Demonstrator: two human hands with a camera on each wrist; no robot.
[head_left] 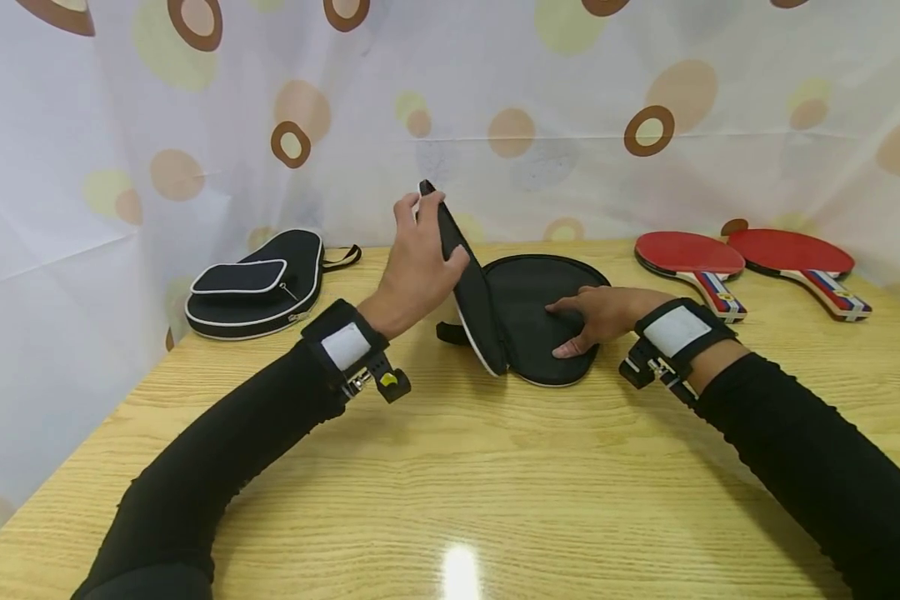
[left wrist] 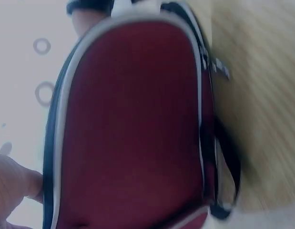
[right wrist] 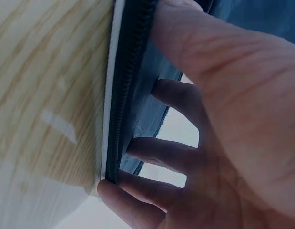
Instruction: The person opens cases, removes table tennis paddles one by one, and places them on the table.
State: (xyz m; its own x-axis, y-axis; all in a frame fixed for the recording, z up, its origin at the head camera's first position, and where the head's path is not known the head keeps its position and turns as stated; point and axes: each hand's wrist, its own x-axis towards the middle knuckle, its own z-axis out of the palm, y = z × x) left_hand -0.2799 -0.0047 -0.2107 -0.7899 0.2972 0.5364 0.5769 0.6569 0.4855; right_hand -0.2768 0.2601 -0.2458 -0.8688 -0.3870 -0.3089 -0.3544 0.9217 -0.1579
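A person in black sleeves holds open a black fabric zip case with white piping and a rounded outline (head_left: pixel 525 304) on a pale wood-grain tabletop (head_left: pixel 450 467), at 12 o'clock from the wearer, a little toward 1. The left hand (head_left: pixel 423 258), at the case's 10 o'clock, pinches the edge of its steeply tilted upper half (head_left: pixel 478 304), so the case falls at the left hand's 4 o'clock. The right hand (head_left: pixel 600 315), thumb and fingers spread, reaches over the rim at 3 o'clock and touches the inside of the lower half, leaving the case at that hand's 9 o'clock. The left wrist view shows a dark red outer panel with pale piping (left wrist: pixel 133 124) on the raised half.

At the open case's 9 o'clock, well apart from the hands, lies a second black, white-piped, paddle-shaped case (head_left: pixel 270 304) with a small rounded pocket (head_left: pixel 242 277) on top and a black loop strap (head_left: pixel 342 259) at its 2 o'clock. Toward 2 o'clock from the right hand, two red-faced table tennis paddles (head_left: pixel 690 252) (head_left: pixel 791 250) lie side by side, their red, white and blue striped handles pointing between 4 and 5 o'clock. Behind hangs a white sheet printed with brown and yellow circles (head_left: pixel 450 92).
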